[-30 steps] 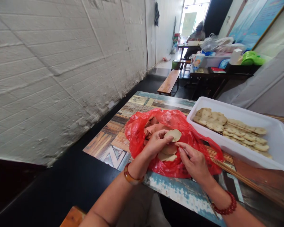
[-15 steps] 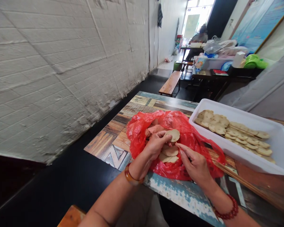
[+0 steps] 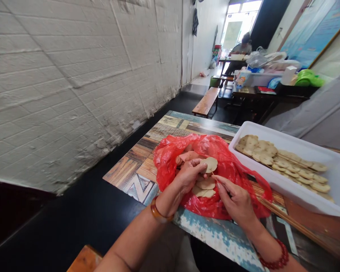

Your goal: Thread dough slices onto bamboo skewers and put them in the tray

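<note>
1. Above the red plastic bag (image 3: 228, 160), in the head view, my left hand (image 3: 188, 175) pinches one pale, flat slice (image 3: 210, 164) between thumb and fingers; it is nearly round, so I can make out no clear long axis, and its broad face is turned toward me.
2. My right hand (image 3: 235, 200) is drawn to a narrow pinch on a thin stick (image 3: 214, 175), whose short visible length slants up and to the left, its far end at the slice's lower edge. Whether it has pierced the slice I cannot tell.
3. Just below my fingers, loose slices (image 3: 205, 184) lie overlapping on the bag, their longer sides running roughly crosswise.
4. The bag sits spread on the patterned desk (image 3: 124, 166) in front of me.
5. To the right, a white tray (image 3: 338, 189) runs lengthwise from far left to near right; the rows of threaded slices (image 3: 257, 148) inside follow much the same slant.
6. Nearer me than the tray, a bundle of sticks (image 3: 289, 217) points from the bag's right end toward the lower right.
</note>
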Action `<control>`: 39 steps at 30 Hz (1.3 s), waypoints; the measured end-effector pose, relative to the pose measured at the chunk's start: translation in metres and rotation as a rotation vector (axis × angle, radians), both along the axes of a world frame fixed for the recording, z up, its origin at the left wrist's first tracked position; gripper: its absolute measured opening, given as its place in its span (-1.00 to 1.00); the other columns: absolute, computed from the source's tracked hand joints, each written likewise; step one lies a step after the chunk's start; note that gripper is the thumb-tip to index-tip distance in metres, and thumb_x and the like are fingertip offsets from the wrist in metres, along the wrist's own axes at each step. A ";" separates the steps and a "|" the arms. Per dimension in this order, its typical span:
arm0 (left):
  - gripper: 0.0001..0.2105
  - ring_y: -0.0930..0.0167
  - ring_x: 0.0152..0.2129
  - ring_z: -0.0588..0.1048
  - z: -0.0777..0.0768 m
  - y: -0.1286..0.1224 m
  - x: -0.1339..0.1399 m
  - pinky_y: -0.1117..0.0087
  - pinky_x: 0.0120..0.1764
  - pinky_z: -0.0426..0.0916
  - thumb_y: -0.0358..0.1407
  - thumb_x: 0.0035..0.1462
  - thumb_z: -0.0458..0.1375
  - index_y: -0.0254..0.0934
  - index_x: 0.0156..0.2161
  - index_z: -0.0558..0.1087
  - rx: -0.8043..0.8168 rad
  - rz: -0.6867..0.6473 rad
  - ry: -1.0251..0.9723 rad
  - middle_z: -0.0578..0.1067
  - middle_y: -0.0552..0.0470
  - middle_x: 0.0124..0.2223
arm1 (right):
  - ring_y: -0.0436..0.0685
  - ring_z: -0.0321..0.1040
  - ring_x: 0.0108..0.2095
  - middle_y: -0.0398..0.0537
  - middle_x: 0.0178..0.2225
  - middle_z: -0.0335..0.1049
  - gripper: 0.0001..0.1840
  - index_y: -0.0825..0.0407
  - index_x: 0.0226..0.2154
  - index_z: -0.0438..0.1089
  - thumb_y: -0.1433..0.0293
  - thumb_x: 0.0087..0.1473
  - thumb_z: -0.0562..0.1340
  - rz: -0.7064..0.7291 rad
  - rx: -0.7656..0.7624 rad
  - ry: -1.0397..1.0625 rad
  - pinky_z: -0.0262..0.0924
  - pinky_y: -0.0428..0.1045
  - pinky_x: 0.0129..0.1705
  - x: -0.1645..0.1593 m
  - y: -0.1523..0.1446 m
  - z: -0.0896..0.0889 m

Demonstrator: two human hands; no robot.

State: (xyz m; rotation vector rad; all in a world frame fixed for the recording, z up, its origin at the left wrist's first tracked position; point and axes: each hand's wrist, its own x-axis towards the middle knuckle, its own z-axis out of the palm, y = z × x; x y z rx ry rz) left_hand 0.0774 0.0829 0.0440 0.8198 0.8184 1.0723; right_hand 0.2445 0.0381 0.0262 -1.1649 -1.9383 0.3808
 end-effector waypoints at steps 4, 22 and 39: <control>-0.84 0.61 -0.65 0.32 0.005 -0.001 0.001 0.56 -0.51 0.19 -0.29 -0.08 0.22 -0.37 -0.50 0.37 0.001 0.003 -0.001 0.41 0.07 -0.52 | 0.13 0.50 -0.19 0.01 -0.18 0.53 -0.69 0.11 -0.11 0.45 0.42 0.17 0.07 0.008 -0.009 -0.004 0.40 0.00 -0.13 0.000 0.000 0.000; -0.79 0.61 -0.68 0.26 0.004 0.000 0.000 0.54 -0.53 0.12 -0.25 -0.15 0.26 -0.38 -0.52 0.38 -0.055 -0.062 -0.058 0.36 0.10 -0.57 | 0.09 0.50 -0.22 -0.03 -0.21 0.55 -0.72 0.08 -0.15 0.46 0.40 0.17 0.09 0.027 -0.028 0.026 0.39 -0.04 -0.16 0.001 -0.002 0.001; -0.72 0.58 -0.58 0.30 0.003 -0.003 0.001 0.56 -0.50 0.14 -0.13 -0.02 0.20 -0.37 -0.37 0.45 0.102 -0.041 0.190 0.40 0.07 -0.46 | 0.11 0.51 -0.30 -0.02 -0.25 0.55 -0.73 0.04 -0.19 0.43 0.36 0.17 0.06 -0.013 -0.139 0.073 0.40 -0.01 -0.21 0.001 -0.001 0.008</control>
